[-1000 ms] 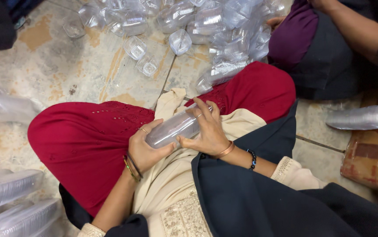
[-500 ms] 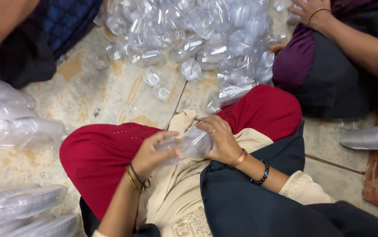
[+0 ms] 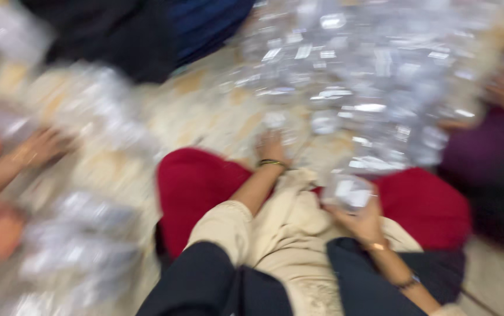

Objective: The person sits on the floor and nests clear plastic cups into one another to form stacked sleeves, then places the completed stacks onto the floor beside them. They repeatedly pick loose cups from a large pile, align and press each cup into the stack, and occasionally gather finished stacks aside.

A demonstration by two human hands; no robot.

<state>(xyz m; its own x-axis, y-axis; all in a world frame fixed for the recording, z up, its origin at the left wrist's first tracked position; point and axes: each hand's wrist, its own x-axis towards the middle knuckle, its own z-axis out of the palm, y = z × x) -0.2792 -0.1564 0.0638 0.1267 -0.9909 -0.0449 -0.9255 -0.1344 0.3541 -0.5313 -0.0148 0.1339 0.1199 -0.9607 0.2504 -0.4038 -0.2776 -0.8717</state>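
Clasping clear container [image 3: 350, 193] in right hand [image 3: 362, 221] — axis blurred, left hand [image 3: 271, 146] grip unclear

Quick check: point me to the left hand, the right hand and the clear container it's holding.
left hand [image 3: 271, 143]: head view, on the back of the hand.
right hand [image 3: 364, 223]: head view, on the middle of the hand.
clear container [image 3: 348, 192]: head view, on its blurred side wall.

Clear plastic container [image 3: 350, 193]: transparent, glossy, blurred so exact shape unclear; sits over the lap betw. the red knees, gripped from below by the right hand [image 3: 362, 221]. More clear plastic containers [image 3: 375, 76] heaped on the floor, far side; left hand [image 3: 271, 146] at the heap's near edge.
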